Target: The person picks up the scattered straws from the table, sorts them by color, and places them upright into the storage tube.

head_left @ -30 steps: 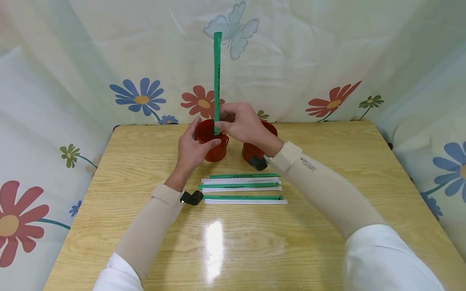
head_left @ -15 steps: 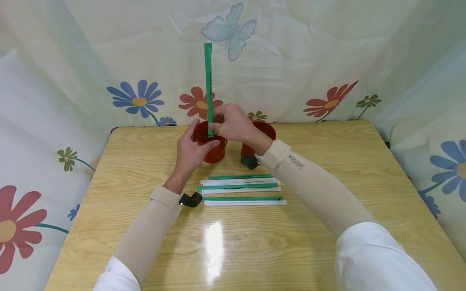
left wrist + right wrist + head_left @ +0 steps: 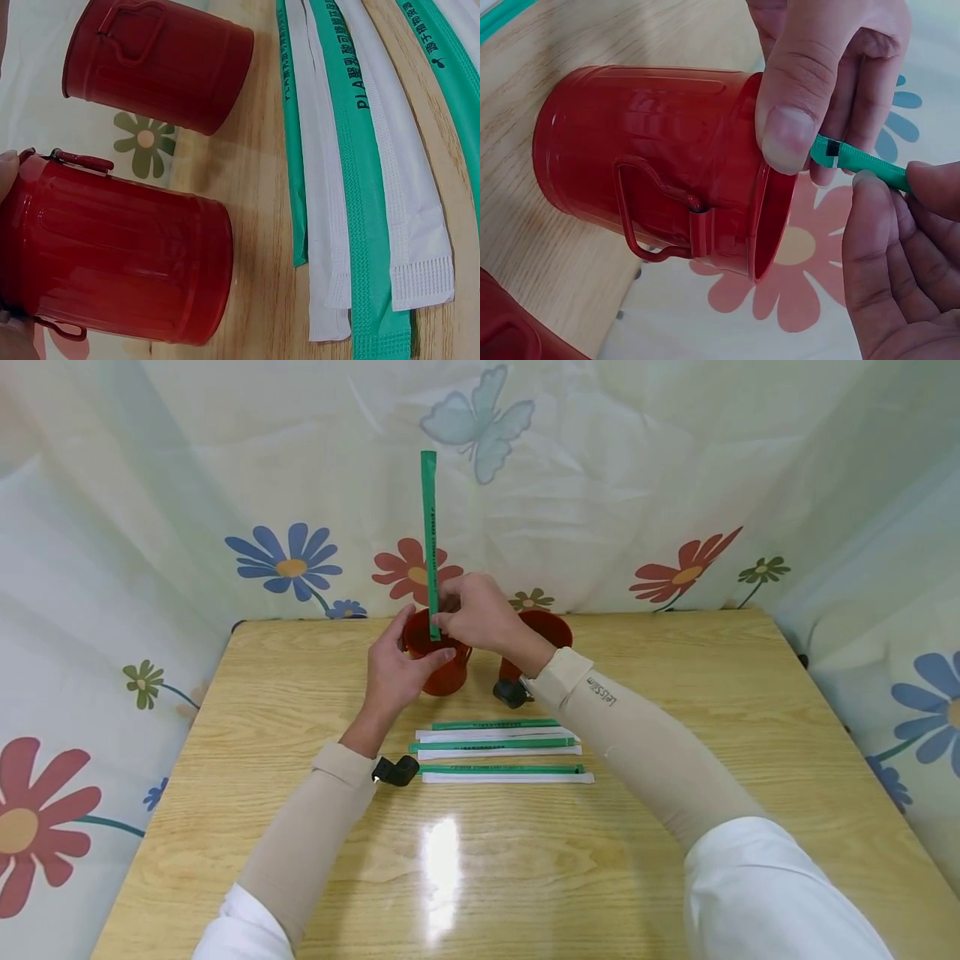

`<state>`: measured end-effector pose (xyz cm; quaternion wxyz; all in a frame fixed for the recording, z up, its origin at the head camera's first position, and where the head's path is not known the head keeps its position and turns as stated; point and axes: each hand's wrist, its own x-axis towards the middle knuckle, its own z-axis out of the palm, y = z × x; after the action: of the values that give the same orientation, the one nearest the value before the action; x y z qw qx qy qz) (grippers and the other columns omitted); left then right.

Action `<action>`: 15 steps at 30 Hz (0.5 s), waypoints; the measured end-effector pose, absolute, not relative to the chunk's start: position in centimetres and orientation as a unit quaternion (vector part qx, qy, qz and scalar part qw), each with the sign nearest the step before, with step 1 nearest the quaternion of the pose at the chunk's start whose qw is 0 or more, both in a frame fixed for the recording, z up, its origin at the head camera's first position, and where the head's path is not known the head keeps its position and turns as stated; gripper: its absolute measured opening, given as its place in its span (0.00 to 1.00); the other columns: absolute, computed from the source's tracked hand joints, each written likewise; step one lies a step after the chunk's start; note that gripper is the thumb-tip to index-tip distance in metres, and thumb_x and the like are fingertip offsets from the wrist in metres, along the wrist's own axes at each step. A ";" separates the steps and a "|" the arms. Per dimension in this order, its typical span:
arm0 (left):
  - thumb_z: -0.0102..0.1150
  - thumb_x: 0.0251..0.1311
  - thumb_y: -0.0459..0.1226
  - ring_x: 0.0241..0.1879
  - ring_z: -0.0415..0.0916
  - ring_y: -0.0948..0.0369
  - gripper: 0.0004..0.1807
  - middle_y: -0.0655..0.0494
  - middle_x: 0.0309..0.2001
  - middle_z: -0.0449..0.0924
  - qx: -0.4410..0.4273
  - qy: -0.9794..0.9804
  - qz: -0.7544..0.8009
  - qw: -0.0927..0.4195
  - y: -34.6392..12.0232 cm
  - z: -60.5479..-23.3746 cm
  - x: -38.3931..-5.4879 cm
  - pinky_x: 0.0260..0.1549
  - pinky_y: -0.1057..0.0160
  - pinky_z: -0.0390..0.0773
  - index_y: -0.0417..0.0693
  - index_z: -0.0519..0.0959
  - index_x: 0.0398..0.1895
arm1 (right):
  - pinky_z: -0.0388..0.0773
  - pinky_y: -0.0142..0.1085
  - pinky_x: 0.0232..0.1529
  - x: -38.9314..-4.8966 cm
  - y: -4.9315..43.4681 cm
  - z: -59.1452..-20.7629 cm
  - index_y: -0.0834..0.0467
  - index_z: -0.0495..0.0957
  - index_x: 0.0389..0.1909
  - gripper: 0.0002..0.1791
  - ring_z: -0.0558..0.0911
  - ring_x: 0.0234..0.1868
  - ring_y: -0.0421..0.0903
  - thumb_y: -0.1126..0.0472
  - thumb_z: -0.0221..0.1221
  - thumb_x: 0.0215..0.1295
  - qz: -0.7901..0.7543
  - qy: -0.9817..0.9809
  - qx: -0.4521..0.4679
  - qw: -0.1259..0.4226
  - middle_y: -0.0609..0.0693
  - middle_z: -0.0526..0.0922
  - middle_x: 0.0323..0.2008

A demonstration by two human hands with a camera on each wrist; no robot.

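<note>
A red metal bucket (image 3: 446, 678) with small wire side handles stands upright at the back of the table. My left hand (image 3: 393, 672) grips it by the rim, thumb on the near side and fingers round the far side. Upright over its mouth, a green paper-wrapped straw (image 3: 429, 518) is pinched near its lower end by my right hand (image 3: 480, 614). In the right wrist view the end of that straw (image 3: 877, 168) sits right at the rim, close to the left thumb. A second red bucket (image 3: 161, 64) stands to the right, partly behind my right wrist in the head view.
In front of the buckets, several wrapped straws lie side by side across the wooden table, green ones (image 3: 495, 744) alternating with white ones (image 3: 510, 778). A flower-printed curtain (image 3: 585, 502) hangs along the table's back edge and both sides.
My right hand has moved left and slightly down with the green straw, bringing its lower end over the bucket's mouth; the last half second shows almost no motion. My left hand keeps its hold.
</note>
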<state>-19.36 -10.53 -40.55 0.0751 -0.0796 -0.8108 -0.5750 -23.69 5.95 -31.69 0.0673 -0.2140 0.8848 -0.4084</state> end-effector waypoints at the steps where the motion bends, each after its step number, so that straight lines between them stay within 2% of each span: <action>1: 0.75 0.62 0.42 0.70 0.74 0.50 0.47 0.48 0.72 0.73 -0.079 -0.811 -0.574 0.074 -10.5 -40.6 -19.4 0.67 0.49 0.79 0.48 0.60 0.81 | 0.86 0.41 0.43 -23.7 5.9 -31.7 0.64 0.86 0.43 0.06 0.84 0.42 0.50 0.65 0.65 0.69 -0.408 0.885 -0.212 0.067 0.57 0.90 0.38; 15: 0.74 0.62 0.43 0.69 0.74 0.50 0.46 0.48 0.71 0.74 -0.078 -0.814 -0.571 0.072 -10.6 -40.7 -19.4 0.66 0.47 0.80 0.50 0.61 0.81 | 0.87 0.41 0.41 -23.9 5.8 -32.4 0.64 0.87 0.42 0.06 0.87 0.39 0.50 0.66 0.65 0.68 -0.394 0.890 -0.221 0.055 0.57 0.91 0.37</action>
<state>-19.35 -10.58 -40.66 0.0724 -0.0780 -0.8142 -0.5707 -23.86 5.77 -32.40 0.0547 -0.2207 0.8905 -0.3942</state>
